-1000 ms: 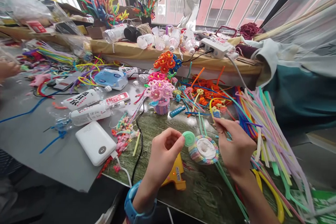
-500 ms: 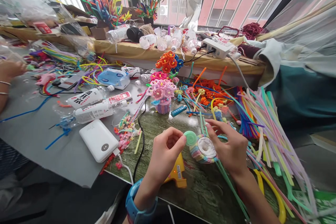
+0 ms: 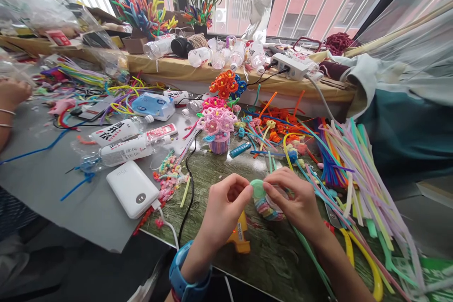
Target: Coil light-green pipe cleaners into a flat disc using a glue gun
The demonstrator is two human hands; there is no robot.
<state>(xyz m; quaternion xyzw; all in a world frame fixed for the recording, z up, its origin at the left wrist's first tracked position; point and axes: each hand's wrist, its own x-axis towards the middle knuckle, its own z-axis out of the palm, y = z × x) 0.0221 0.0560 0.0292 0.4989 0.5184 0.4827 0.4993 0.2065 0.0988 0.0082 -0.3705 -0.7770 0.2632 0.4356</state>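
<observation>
Left hand (image 3: 226, 205) pinches the near edge of a mint-green disc (image 3: 258, 189); right hand (image 3: 297, 200) pinches the opposite edge. Pastel-striped pot (image 3: 268, 210) partly behind right hand, interior mostly hidden. Beyond left hand: purple-striped pot (image 3: 220, 145) holding pink pipe-cleaner flowers (image 3: 216, 122).

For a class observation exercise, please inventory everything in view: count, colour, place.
Coiled disc: one, mint green, lower centre
Striped ring: one, pastel, lower centre, partly hidden
Tool: one, yellow, table front
Power bank: one, white, table left
Flower pot: one, pink and purple, table centre
Bottles: several, clear, table and ledge
Fuzzy stems: many, mixed, across table
Bouquets: two, mixed, ledge
Power strip: one, white, ledge
Co-worker's hand: one, bare, far left
Wristband: one, blue, left wrist
Left hand: one, bare, pinching disc
Right hand: one, bare, pinching disc
</observation>
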